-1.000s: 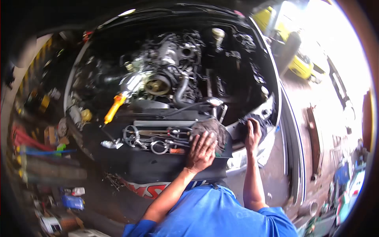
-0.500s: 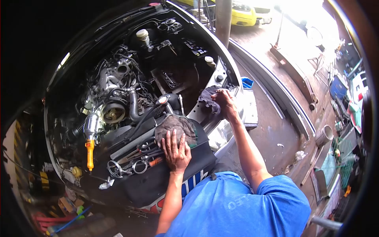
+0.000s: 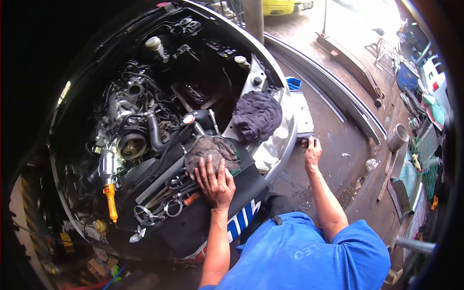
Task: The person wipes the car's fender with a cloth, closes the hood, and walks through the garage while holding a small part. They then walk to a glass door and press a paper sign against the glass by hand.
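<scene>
My left hand [image 3: 215, 186] lies flat, fingers apart, on a grey-brown rag [image 3: 209, 150] over the black fender cover [image 3: 193, 232]. Beside it are pliers, hose clamps [image 3: 173, 207] and other hand tools, partly under the rag. My right hand [image 3: 312, 152] is at the near end of a whitish box [image 3: 302, 113] beside the car, fingers curled at its dark edge. A bunched dark rag [image 3: 257, 116] sits on the car's front corner by the headlight, apart from both hands.
The open engine bay holds the engine [image 3: 128, 106] and its hoses. A yellow-handled power tool [image 3: 111, 200] rests at the bay's front. A blue container [image 3: 293, 83] is at the box's far end. Long metal rails [image 3: 328, 82] and a floor jack [image 3: 350, 63] lie on the floor at right.
My right hand has let go of the dark rag and moved down and right to the whitish box. My left hand stays on the grey-brown rag. The view has shifted slightly.
</scene>
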Available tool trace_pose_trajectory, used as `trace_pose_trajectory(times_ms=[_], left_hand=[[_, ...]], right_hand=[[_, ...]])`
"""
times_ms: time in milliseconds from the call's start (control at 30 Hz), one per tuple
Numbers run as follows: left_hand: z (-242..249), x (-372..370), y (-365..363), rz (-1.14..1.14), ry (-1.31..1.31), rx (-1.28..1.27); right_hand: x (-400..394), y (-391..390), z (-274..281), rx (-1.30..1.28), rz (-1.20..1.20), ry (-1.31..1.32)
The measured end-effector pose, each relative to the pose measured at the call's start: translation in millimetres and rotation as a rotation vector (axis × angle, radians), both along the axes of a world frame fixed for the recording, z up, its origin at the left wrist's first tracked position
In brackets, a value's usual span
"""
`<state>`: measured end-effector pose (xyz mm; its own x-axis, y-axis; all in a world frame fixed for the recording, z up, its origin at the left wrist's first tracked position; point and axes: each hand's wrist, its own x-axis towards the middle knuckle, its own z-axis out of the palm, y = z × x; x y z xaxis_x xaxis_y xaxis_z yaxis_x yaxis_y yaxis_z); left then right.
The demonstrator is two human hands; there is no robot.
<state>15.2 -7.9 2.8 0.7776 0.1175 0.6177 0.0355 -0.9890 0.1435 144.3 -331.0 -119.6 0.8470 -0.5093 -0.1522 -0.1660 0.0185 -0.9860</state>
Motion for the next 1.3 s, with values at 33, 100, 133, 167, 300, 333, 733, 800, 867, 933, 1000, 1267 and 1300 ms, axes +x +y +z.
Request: trace_pose_trajectory(times_ms=[33, 100, 133, 167, 300, 333, 733, 800, 867, 933, 1000, 1267, 1300], left_hand=[[0, 0, 0, 0.001, 0.005, -0.002], [2, 1, -1, 0.003, 0.010, 0.006], [5, 1, -3, -0.003, 0.016, 0.006], [8, 1, -5, 0.001, 0.029, 0.000], [29, 6, -24, -0.036, -0.042, -0.121], [35, 12, -33, -0.060, -0.062, -0.190], [5, 228, -143, 0.308, 0.249, 0.077], [0, 237, -148, 0.376, 0.231, 0.051], [0, 235, -150, 0.380, 0.179, 0.059], [1, 237, -151, 0.377, 0.157, 0.070], [1, 238, -153, 0.377, 0.129, 0.095], [-1, 247, -148, 0.478, 0.078, -0.044], [6, 249, -149, 0.544, 0.108, -0.095]], right_hand=[[-18, -26, -17, -0.021, 0.032, 0.071], [-59, -79, -54, -0.094, 0.106, 0.220], [-83, -107, -74, -0.143, 0.145, 0.302], [-109, -140, -107, -0.231, 0.174, 0.391], [-200, -223, -146, -0.255, 0.215, 0.897], [-212, -244, -167, -0.212, 0.226, 1.005], [-56, -335, -128, -0.072, 0.699, 0.804], [-29, -356, -103, 0.036, 0.540, 0.723], [-10, -379, -91, 0.082, 0.469, 0.715], [7, -400, -89, 0.093, 0.437, 0.711], [24, -410, -87, 0.109, 0.421, 0.689], [104, -366, -86, 0.230, 0.586, 0.492], [117, -356, -86, 0.251, 0.610, 0.505]])
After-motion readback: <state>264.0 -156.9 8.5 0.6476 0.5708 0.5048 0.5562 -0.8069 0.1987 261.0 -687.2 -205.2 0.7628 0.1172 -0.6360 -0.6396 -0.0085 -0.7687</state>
